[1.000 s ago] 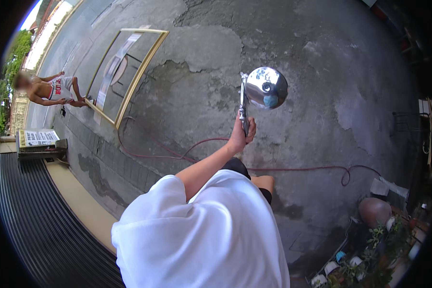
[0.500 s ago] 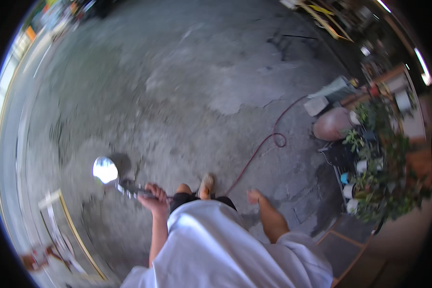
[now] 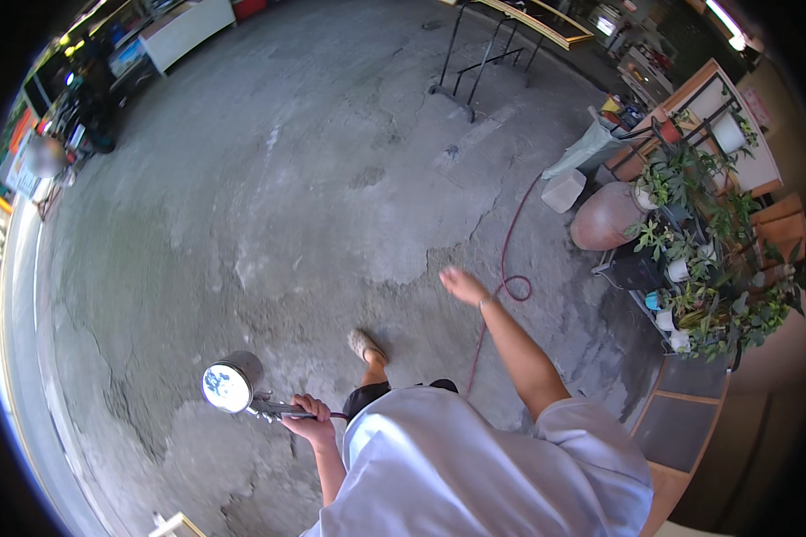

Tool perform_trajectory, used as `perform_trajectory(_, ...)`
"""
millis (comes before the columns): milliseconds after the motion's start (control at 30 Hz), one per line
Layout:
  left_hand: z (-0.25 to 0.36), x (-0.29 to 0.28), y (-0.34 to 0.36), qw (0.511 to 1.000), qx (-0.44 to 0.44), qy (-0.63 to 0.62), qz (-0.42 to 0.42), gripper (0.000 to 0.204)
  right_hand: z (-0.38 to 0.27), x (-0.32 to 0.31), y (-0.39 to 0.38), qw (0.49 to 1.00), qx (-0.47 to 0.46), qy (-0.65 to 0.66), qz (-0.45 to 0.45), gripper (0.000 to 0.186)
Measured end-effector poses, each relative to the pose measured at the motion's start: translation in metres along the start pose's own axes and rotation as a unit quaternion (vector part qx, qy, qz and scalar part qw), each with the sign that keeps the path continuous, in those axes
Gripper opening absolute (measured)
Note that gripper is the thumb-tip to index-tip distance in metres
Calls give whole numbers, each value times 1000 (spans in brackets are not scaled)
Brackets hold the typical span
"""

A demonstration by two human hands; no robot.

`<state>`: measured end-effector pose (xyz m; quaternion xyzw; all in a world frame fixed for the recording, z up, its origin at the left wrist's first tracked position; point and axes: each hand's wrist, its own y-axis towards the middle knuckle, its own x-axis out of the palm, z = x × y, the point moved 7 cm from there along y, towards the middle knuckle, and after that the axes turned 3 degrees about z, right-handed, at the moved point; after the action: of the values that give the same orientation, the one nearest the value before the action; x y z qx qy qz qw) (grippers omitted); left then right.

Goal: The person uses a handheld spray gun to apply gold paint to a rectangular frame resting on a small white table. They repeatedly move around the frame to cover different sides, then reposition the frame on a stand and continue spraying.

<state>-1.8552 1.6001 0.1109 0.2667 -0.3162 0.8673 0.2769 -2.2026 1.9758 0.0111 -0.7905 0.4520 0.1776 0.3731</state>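
My left hand point(image 3: 312, 421) is closed round the handle of a metal spray gun point(image 3: 270, 410), held out to the left above the floor. A shiny round metal cup point(image 3: 227, 388) is fixed to the gun's far end, its bright top reflecting light. A thin red hose point(image 3: 338, 415) runs from the handle toward my body. My right hand point(image 3: 464, 285) is stretched forward over the floor, fingers loosely curled, nothing visible in it. Below it, my shod foot point(image 3: 364, 344) stands forward on the concrete.
Red hose point(image 3: 516, 288) lies looped on the cracked concrete floor point(image 3: 331, 197). To the right stand a large clay jar point(image 3: 607, 217), a pale block point(image 3: 564, 191) and potted plants point(image 3: 690, 259). A black metal stand point(image 3: 479, 67) is ahead; a motorcycle point(image 3: 85, 121) is far left.
My right arm has swung forward. The view has turned and moved ahead, so the stand and motorcycle show more and the frame at lower left has mostly left. The spray gun stays in my left hand.
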Motion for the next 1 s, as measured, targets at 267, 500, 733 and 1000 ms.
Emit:
perform_trajectory(267, 23, 145, 202, 997, -41, 31, -59, 55, 200, 172, -197, 855, 464, 10, -231, 45)
perform_trajectory(500, 6, 242, 330, 989, -70, 65, -113, 53, 99, 168, -93, 906, 389, 73, -152, 49)
perform_trajectory(733, -55, 357, 425, 992, -87, 48, -76, 53, 103, 57, 217, 951, 278, 12, -135, 55)
perform_trajectory(1000, -83, 513, 565, 992, -49, 56, -104, 41, -134, -279, 612, 976, -29, 66, 205, 45)
